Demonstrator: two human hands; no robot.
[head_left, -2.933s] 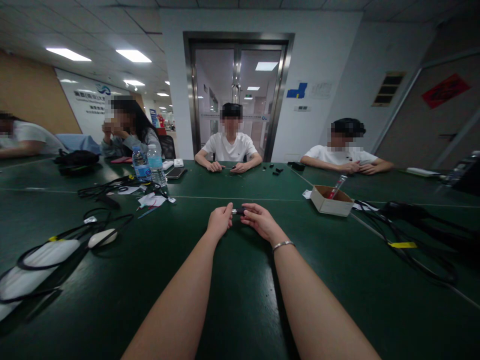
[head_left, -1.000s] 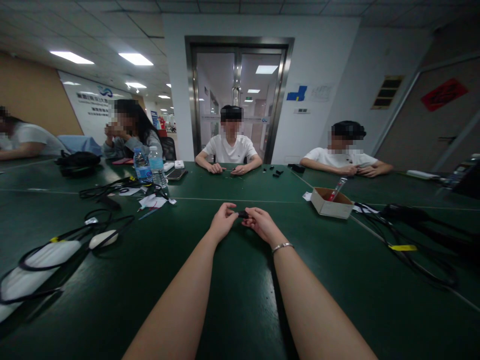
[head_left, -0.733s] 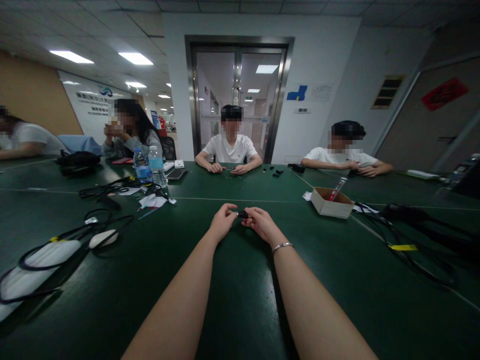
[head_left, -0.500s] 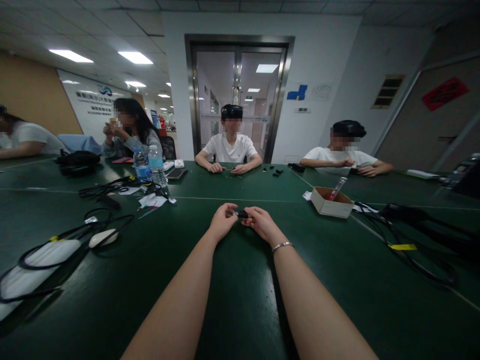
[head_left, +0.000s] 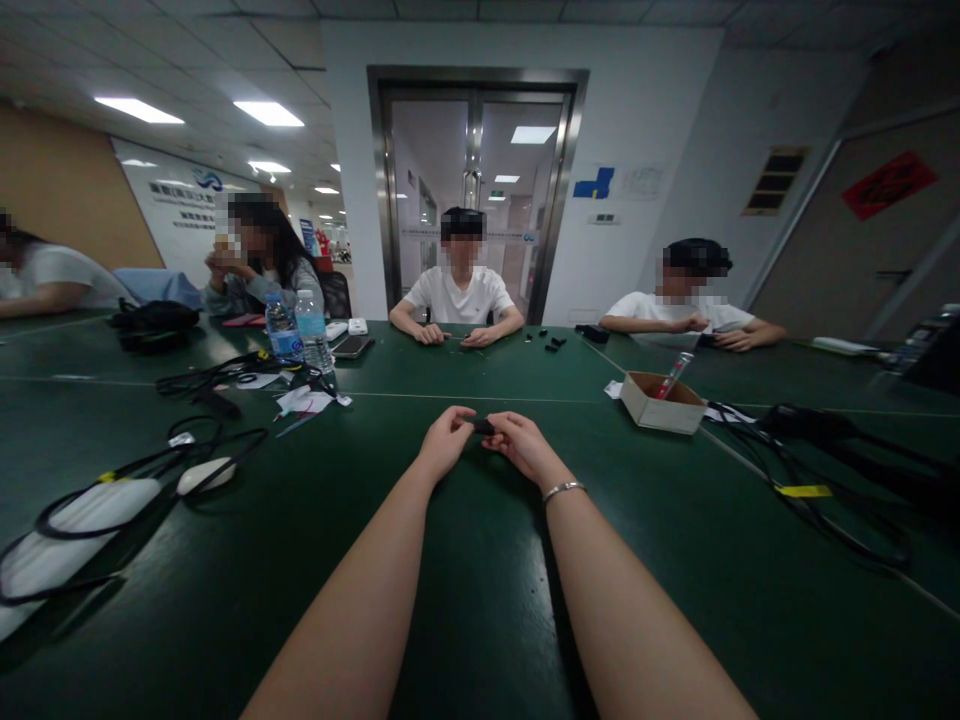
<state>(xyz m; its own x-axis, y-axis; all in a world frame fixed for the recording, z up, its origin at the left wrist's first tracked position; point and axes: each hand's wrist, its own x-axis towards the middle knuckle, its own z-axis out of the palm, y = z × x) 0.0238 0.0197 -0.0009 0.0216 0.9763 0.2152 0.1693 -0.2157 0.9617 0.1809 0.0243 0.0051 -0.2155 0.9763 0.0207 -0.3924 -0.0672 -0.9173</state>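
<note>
A small black stick (head_left: pixel 481 427), which looks like a USB stick, is held level between my two hands, just above the green table (head_left: pixel 487 560). My right hand (head_left: pixel 521 445) pinches its right end with thumb and fingertips; a silver bracelet (head_left: pixel 564 489) circles that wrist. At its left end is my left hand (head_left: pixel 446 440), thumb and forefinger closed on the tip. My fingers cover both ends, and the stick is too small for its details to show.
An open cardboard box (head_left: pixel 664 415) holding a red-marked tube stands right of my hands. Water bottles (head_left: pixel 313 335), cables (head_left: pixel 225 375) and paper scraps (head_left: pixel 307 400) lie left. Cables (head_left: pixel 817 520) also run along the right. A person (head_left: pixel 457 295) sits opposite, near several small black pieces (head_left: pixel 553 346).
A silvery tip showed at the stick's left end half a second ago; only black shows there now. My hands have barely moved.
</note>
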